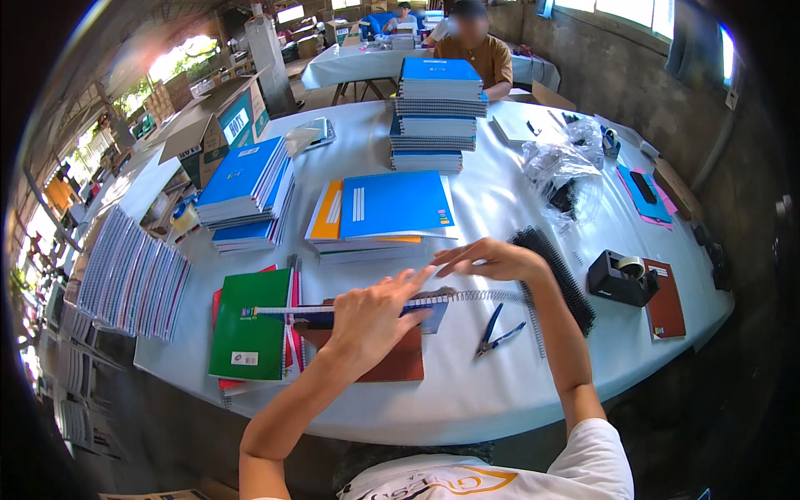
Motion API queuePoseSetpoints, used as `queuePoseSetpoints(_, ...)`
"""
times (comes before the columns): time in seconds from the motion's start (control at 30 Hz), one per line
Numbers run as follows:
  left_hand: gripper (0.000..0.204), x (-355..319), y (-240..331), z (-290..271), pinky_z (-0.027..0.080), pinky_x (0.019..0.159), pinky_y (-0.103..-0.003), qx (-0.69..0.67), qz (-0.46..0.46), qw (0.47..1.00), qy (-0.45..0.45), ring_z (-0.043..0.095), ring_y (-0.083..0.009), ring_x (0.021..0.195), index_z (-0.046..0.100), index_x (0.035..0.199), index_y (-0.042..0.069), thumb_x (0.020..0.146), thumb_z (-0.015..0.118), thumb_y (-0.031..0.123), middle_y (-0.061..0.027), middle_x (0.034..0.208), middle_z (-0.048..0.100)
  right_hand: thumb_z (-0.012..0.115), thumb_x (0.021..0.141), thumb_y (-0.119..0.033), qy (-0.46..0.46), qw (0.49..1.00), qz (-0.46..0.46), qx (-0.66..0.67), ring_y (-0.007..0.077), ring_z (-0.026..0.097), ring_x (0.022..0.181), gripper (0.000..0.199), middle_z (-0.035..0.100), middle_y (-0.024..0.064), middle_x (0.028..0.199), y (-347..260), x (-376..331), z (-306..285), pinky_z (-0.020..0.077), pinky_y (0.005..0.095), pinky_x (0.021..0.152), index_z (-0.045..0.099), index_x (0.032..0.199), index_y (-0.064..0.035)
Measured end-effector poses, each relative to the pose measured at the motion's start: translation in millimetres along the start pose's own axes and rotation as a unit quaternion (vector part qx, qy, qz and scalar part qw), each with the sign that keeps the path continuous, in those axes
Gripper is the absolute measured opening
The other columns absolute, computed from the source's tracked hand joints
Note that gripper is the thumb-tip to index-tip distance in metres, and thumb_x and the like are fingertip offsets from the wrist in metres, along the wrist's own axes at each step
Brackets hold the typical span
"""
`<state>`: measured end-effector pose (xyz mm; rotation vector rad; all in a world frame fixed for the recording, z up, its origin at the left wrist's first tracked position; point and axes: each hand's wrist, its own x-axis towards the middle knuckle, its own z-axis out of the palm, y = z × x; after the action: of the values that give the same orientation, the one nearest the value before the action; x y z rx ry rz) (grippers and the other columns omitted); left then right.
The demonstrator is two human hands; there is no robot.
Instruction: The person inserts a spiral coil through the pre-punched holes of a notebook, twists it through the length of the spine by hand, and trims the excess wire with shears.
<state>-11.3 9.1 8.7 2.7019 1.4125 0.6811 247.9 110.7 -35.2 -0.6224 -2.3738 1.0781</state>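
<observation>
A notebook (312,309) stands on edge, its punched spine upward, over a brown-covered notebook (400,360). My left hand (371,312) grips it, thumb on the near side and fingers over the spine. From the spine's right end a long wire coil (492,296) runs out beneath my right wrist. Fingers stretched leftward, my right hand (492,258) hovers just above the spine close to my left fingertips; it holds nothing I can see. Blue-handled pliers (497,333) lie on the table below the coil. A green notebook (250,325) lies on others at the left.
Blue notebooks form stacks (437,112) at the back and left (242,183), with another pile (396,204) ahead. Black coils (558,283), a tape dispenser (623,277) and plastic wrap (571,162) lie right. A person (475,50) sits across the table; a carton (221,125) stands left.
</observation>
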Motion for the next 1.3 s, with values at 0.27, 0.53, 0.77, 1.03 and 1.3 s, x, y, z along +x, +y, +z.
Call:
queuePoseSetpoints(0.27,0.05,1,6,-6,0.055,0.071,-0.039,-0.046,-0.047,0.996,-0.064,0.07,-0.0281,0.079,0.061,0.128,0.022,0.081,0.072,0.033,-0.0077,0.102,0.072,0.072,0.079,-0.01,0.169,0.924,-0.021,-0.341,0.0255,0.063,0.071,0.018,0.06,0.0064,0.087,-106,-16,48,0.0505,0.0383,0.064,0.062,0.092,-0.0042)
queuePoseSetpoints(0.53,0.049,-19,7,-7,0.054,0.083,-0.04,-0.015,0.025,0.99,-0.135,0.065,-0.0291,0.103,0.058,0.13,0.021,0.085,0.065,0.04,-0.0037,0.127,0.061,0.073,0.08,-0.014,-0.096,0.968,0.194,-0.126,0.0206,0.065,0.099,0.026,0.064,0.0128,0.112,-44,-2,1,0.0528,0.0372,0.084,0.067,0.104,-0.0064)
queuePoseSetpoints(0.77,0.077,-30,13,3,0.044,0.099,-0.053,0.103,0.037,0.993,-0.037,0.059,-0.0327,0.116,0.038,0.146,0.019,0.08,0.064,0.048,-0.0068,0.145,0.046,0.081,0.073,-0.036,-0.26,0.934,0.148,-0.196,0.0325,0.045,0.126,0.054,0.06,0.0158,0.122,68,24,48,0.0411,0.0453,0.101,0.062,0.115,-0.0095)
queuePoseSetpoints(1.03,0.101,-20,-17,2,0.051,0.093,-0.048,0.033,-0.036,0.992,0.118,0.065,-0.0317,0.107,0.03,0.15,0.022,0.067,0.081,0.046,-0.0088,0.147,0.043,0.067,0.08,-0.055,-0.187,0.977,0.044,0.09,0.0278,0.062,0.106,0.068,0.062,0.0164,0.116,-37,51,-5,0.0502,0.0387,0.091,0.06,0.121,-0.0011)
queuePoseSetpoints(1.3,0.1,-17,-19,2,0.055,0.089,-0.04,0.06,-0.033,0.988,0.137,0.068,-0.0312,0.1,0.03,0.15,0.024,0.067,0.081,0.043,-0.009,0.146,0.045,0.065,0.077,-0.056,-0.245,0.943,0.207,-0.084,0.0324,0.064,0.108,0.06,0.066,0.0196,0.114,-23,77,-3,0.0507,0.0449,0.092,0.066,0.122,-0.0166)
